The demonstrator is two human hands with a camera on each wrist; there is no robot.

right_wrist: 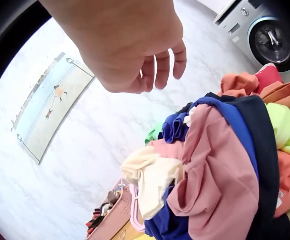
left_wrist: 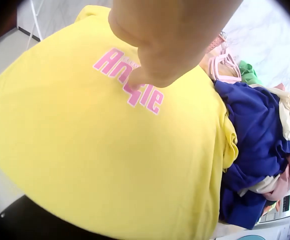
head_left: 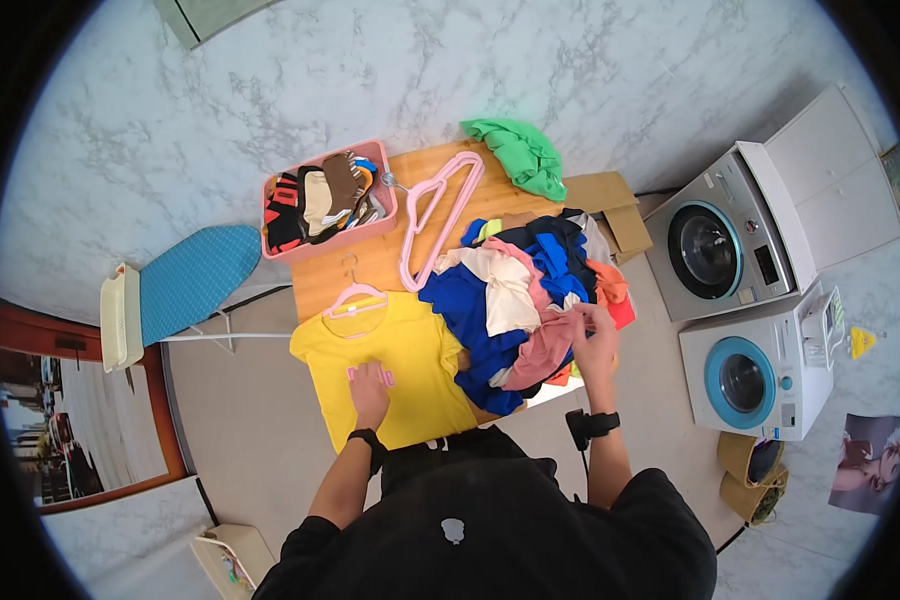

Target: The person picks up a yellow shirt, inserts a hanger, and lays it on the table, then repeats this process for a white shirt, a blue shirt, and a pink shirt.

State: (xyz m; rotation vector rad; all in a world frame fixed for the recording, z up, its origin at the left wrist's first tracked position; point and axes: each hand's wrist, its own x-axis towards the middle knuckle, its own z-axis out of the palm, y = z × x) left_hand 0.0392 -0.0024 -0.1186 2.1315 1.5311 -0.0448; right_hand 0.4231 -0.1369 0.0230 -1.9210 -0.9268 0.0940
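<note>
- Yellow shirt [head_left: 410,350] flat on bench [head_left: 315,284], pink hanger [head_left: 353,290] in neck. Looks light, limp; best held by hanger or shoulders.
- Left hand [head_left: 370,398] touches shirt's print [left_wrist: 153,102]; finger closure can't be told.
- Right hand [head_left: 596,345] right of shirt, fingers loosely bent, empty.
- Clothes pile [head_left: 515,300] crowds shirt's right; bare wood beyond its neck.

head view: high, facing forward and down over table [head_left: 315,288]. left wrist view: close above shirt [left_wrist: 110,150]. right wrist view: near pile [right_wrist: 217,172], facing wall [right_wrist: 107,132]. wrist views share pile.
</note>
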